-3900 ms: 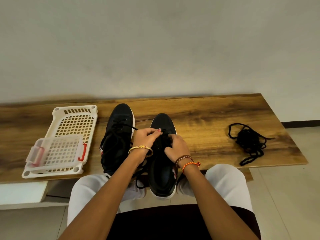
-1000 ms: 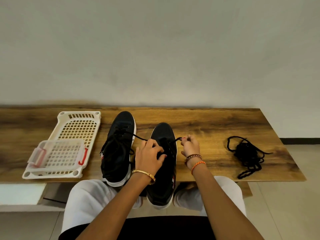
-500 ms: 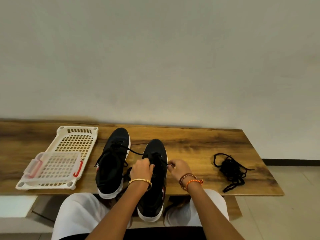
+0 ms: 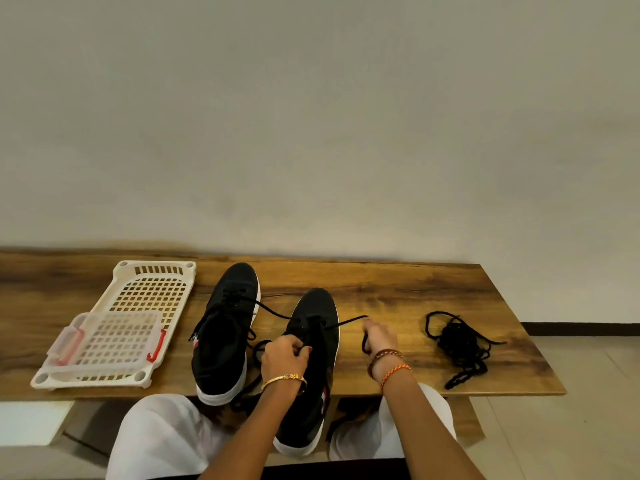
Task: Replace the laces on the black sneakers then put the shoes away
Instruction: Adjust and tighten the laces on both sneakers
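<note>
Two black sneakers with white soles lie on the wooden table point(image 4: 398, 292), toes pointing at the wall. The left sneaker point(image 4: 225, 337) stands beside the right sneaker point(image 4: 311, 368), whose heel hangs over the table's front edge between my knees. My left hand point(image 4: 284, 355) rests on the right sneaker's tongue and pinches its black lace point(image 4: 341, 323) near the eyelets. My right hand point(image 4: 379, 336) is to the right of that shoe, closed on the lace's free end, which runs taut to the eyelets. A lace from the left sneaker trails across to the right one.
A tangled pile of black laces point(image 4: 460, 348) lies on the right part of the table. A cream plastic shoe rack point(image 4: 138, 306) with a clear tray and red clips point(image 4: 107, 341) lies at the left. The wall is close behind the table.
My right hand has moved out to the right, drawing the lace end away from the right sneaker. My left hand stays on the shoe's tongue. The camera has tilted up.
</note>
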